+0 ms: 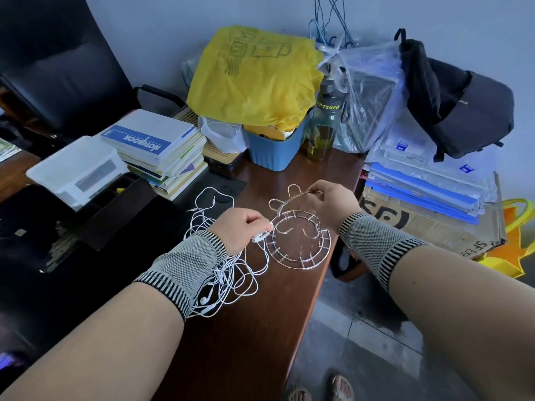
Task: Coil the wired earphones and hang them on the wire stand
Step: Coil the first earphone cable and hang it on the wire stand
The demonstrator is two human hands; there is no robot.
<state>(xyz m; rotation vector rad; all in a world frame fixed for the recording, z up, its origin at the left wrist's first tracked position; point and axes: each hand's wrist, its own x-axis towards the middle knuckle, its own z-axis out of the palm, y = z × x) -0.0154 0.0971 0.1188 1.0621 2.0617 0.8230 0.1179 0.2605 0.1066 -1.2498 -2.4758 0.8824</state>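
We see the earphones (231,273) as a loose white tangle, not coiled, lying on the worktop (240,337) under and beside our left wrist; two buds sit near the wristband, a plug end lies further back. Left hand (241,228) pinches the white inline remote, right at the stand's left edge. Right hand (333,202) pinches the top wire of the wire stand (298,235), a round silver frame with two small ear loops, tipped up off the dark wood worktop near its right edge. Behind: stack of books (157,149), clear plastic box (78,169), blue bin (275,146) under a yellow bag (254,73), bottle (325,123), clear bag, backpack (454,96), blue folders (425,183) on a cardboard box. Black chair (58,59) at left, grey tiled floor at right. Cable runs under the left wrist are hidden; we can't tell how many earphone sets are there.
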